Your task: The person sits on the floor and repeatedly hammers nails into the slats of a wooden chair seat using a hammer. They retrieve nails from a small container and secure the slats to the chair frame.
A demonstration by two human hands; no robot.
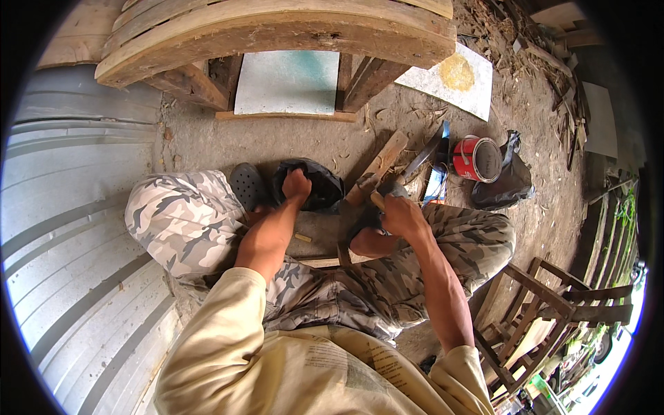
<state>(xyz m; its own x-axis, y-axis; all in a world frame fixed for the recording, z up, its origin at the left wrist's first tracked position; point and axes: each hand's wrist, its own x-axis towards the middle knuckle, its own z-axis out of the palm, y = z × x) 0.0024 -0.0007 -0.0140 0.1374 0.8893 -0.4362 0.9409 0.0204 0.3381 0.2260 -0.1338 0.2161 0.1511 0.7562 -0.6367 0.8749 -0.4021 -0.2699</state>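
My left hand (pixel 297 185) is closed at the mouth of a black plastic bag (pixel 325 181) on the ground between my feet. Its fingertips are hidden, so what they pinch cannot be made out. My right hand (pixel 403 216) grips a tool with a pale wooden handle (pixel 377 200); its other end is hard to tell against the dark things around it. Below my left hand a small piece of wood (pixel 303 237) lies on a low wooden surface. A grey clog (pixel 247 185) sits left of the bag.
A wooden plank (pixel 377 162) lies ahead of my right hand. Beyond are a dark long blade (pixel 423 153), a red can (pixel 477 159) and another black bag (pixel 503 183). A wooden bench (pixel 277 31) stands ahead, corrugated metal (pixel 76 207) at left, a wooden chair (pixel 539 311) at right.
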